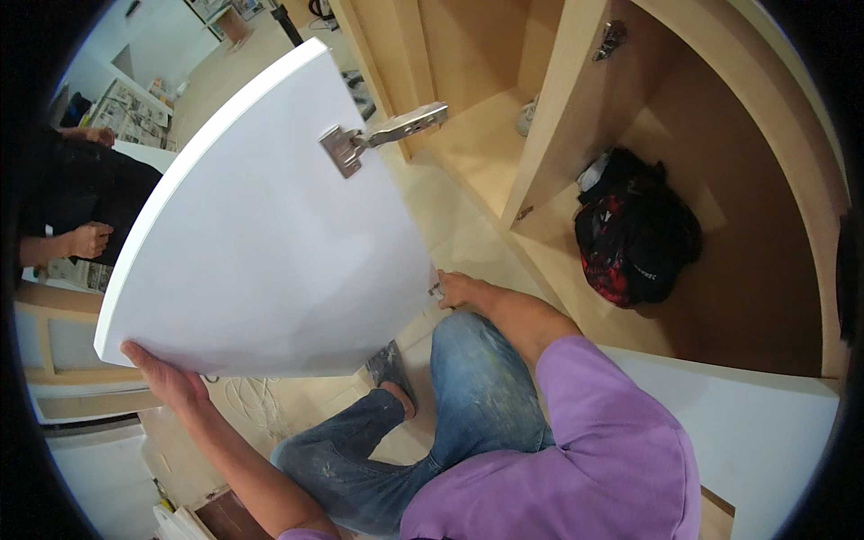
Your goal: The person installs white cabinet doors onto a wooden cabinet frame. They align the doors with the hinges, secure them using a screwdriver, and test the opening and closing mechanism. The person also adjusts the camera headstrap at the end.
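A large white cabinet door (pixel 261 234) is tilted in front of me, held between my two hands. My left hand (pixel 171 378) grips its lower left corner, thumb on the white face and the other fingers behind the edge. At the right edge, my right hand (pixel 461 291) is closed around the door's side by a small metal hinge (pixel 436 291), partly covered by the fingers. Higher on the same side, a metal hinge (pixel 346 148) is fixed to the door, its arm swung out toward the cabinet. The wooden cabinet (pixel 562 108) stands open at the right.
On the cabinet's divider sit a metal hinge piece (pixel 610 40) and a smaller metal fitting (pixel 525 213). A black and red cloth bundle or bag (pixel 634 229) lies inside. Another person (pixel 108 189) in dark clothing is at the left. A pale cord (pixel 252 400) lies on the floor.
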Demonstrator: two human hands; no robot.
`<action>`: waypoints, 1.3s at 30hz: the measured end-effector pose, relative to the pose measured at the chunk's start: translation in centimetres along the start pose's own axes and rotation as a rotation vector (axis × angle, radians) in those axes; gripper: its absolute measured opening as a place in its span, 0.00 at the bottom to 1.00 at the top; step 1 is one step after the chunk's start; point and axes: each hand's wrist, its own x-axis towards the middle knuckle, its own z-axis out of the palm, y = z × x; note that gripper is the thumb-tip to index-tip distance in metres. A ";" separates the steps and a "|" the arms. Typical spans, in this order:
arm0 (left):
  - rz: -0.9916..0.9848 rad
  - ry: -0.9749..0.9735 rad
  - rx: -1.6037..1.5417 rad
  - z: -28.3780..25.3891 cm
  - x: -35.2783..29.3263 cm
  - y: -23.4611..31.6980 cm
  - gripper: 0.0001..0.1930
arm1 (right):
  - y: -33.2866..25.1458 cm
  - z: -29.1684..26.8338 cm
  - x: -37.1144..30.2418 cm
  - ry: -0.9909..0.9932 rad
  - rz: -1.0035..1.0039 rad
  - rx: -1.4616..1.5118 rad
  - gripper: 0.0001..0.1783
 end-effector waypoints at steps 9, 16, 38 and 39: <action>-0.012 0.053 -0.012 -1.1 0.8 0.3 0.47 | 0.7 -4.0 -0.4 -0.190 -0.178 -0.357 0.36; 0.001 0.024 -0.035 -1.2 -0.4 0.2 0.46 | -1.2 -3.7 -5.6 0.362 -0.285 0.483 0.26; 0.000 -0.210 -0.134 4.9 -9.8 0.0 0.40 | -12.7 -18.9 -22.3 1.419 -0.464 0.892 0.21; 0.019 -0.192 -0.139 5.9 -10.3 0.3 0.39 | -13.4 -20.2 -22.9 1.550 -0.531 0.927 0.21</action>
